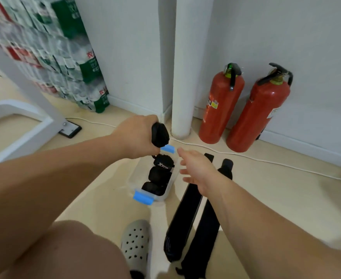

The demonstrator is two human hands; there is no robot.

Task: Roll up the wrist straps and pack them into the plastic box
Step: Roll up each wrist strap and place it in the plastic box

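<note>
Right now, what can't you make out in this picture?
Head view only:
- Far end of the plastic box: hidden behind the left hand and the rolled strap it grips.
- Parts of the two flat straps: covered by the right hand and forearm.
- Print on the bottle packs: blurred.

The floor [97, 198] is pale and smooth. In the middle of the picture a clear plastic box [133, 179] with blue clips sits on it. Just right of the box, two long black straps [182, 220] lie flat, side by side. A grey shoe [136, 242] is at the bottom. Two red fire extinguishers [221, 109] and a white pole [182, 77] stand at the upper right, with a white cord [266, 161] running past. Packs of bottles [71, 67] are stacked at the upper left.
</note>
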